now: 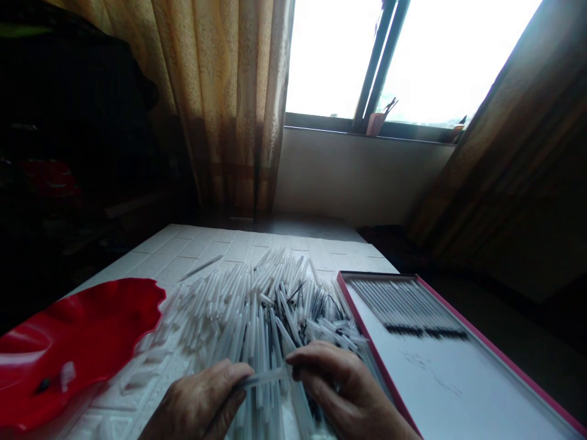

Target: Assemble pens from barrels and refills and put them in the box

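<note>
Patterned curtain beside bright window

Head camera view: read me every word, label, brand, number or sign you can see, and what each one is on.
No text is legible.
Scribbled marks on the pink-edged tray: too faint to read.
Pale marks on the red object in the dark at left: too dim.
Clear tubes: no lettering can be made out.

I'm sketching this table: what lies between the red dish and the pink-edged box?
In the head view, a pile of translucent tubes, with the left hand and right hand over its near part.
</note>
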Demonstrator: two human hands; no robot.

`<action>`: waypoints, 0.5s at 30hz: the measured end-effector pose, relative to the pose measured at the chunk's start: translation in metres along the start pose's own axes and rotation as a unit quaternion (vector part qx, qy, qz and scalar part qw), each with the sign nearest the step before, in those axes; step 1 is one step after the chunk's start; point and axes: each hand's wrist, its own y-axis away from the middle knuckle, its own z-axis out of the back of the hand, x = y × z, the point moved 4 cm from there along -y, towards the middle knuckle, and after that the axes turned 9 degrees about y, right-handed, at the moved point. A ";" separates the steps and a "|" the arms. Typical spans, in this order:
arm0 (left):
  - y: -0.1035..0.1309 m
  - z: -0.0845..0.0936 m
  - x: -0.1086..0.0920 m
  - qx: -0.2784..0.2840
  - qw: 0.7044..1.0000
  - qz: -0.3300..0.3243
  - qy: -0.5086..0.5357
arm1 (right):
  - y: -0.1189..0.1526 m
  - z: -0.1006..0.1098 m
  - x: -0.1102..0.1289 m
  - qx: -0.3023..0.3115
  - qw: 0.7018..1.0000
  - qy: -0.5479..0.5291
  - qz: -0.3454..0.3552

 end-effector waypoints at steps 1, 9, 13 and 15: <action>0.000 0.000 0.000 -0.001 1.000 0.001 -0.001 | 0.000 0.001 0.000 -0.004 1.000 -0.009 -0.006; -0.007 0.006 -0.010 -0.029 0.999 -0.024 -0.023 | 0.005 -0.003 -0.002 0.032 0.999 -0.016 -0.037; -0.003 0.003 -0.007 -0.023 0.999 -0.035 -0.035 | 0.003 -0.005 0.001 0.024 1.000 -0.010 -0.012; -0.001 0.002 -0.006 -0.018 0.998 -0.035 -0.038 | 0.002 -0.005 0.000 0.015 1.000 -0.002 0.000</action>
